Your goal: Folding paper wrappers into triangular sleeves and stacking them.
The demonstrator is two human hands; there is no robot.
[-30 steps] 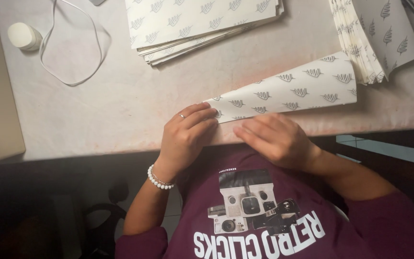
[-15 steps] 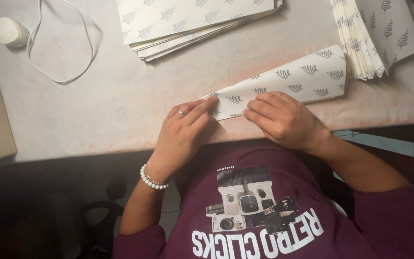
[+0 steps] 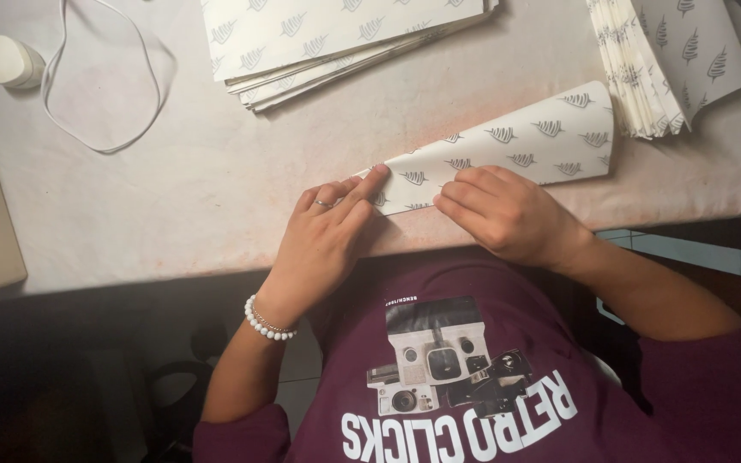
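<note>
Head view looks straight down and both hands are on a folded sheet of white paper printed with grey leaf marks [image 3: 508, 146], which lies on the pale table [image 3: 173, 197] close to its near edge. Left hand [image 3: 323, 244] lies flat and open, fingertips pressing the pointed end of the sheet; a thin ring sits on one finger and a white bead bracelet [image 3: 268, 324] circles the wrist. Right hand [image 3: 508, 214] rests just beside it, fingers curled down onto the lower edge of the paper, pressing rather than gripping. Beyond the left hand lies a fanned stack of the same leaf-printed sheets [image 3: 336, 39]. Beyond the right hand, a second stack of folded leaf-printed pieces [image 3: 671, 64] touches the wide end of the sheet. Far off past the left hand, a loop of thin white cord [image 3: 105, 86] lies beside a small round white container [image 3: 9, 62].
</note>
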